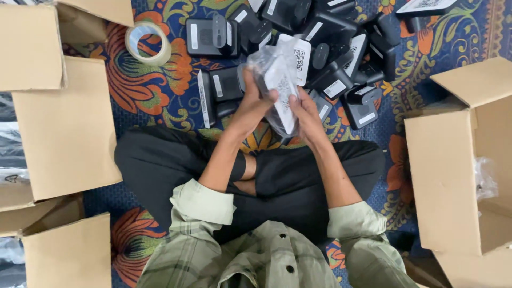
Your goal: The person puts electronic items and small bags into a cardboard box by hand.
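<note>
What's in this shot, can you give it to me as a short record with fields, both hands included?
setting: patterned carpet, person sitting cross-legged
left hand: grips a clear plastic bag
right hand: holds the white-labelled device in the bag
ahead: pile of black devices
tape roll: by the left cardboard box
right side: open cardboard box

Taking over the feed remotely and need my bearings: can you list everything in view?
Bagged device: one, black with white label, in clear plastic, held in both hands.
Loose devices: a pile, too overlapped to count, black with white labels, on the carpet ahead.
Tape roll: one, clear, upper left.
Cardboard boxes: several open, brown, left and right.
Carpet: blue with orange flowers.
Left hand: grips the bag's left side.
Right hand: grips its right side.
</note>
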